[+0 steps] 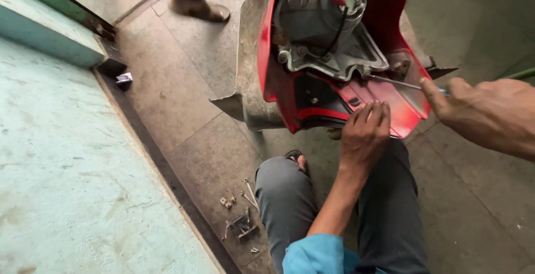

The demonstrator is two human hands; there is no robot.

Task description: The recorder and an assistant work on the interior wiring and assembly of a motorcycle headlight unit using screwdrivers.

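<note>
A red scooter front cover [390, 6] stands upside down on the floor with a grey headlight housing [315, 15] inside it. My left hand [365, 132] grips the cover's lower red edge from below. My right hand [490, 112] holds a thin screwdriver [398, 82] whose tip reaches a bracket screw inside the cover. My knees in grey trousers [284, 190] are bent under the cover, and a blue sleeve covers my left upper arm.
Loose screws and small metal clips [239, 218] lie on the tiled floor by my left knee. A green-painted raised step [67, 157] runs along the left. Another person's shoe [198, 8] stands at the top. A grey mudguard piece [248, 73] rests behind the cover.
</note>
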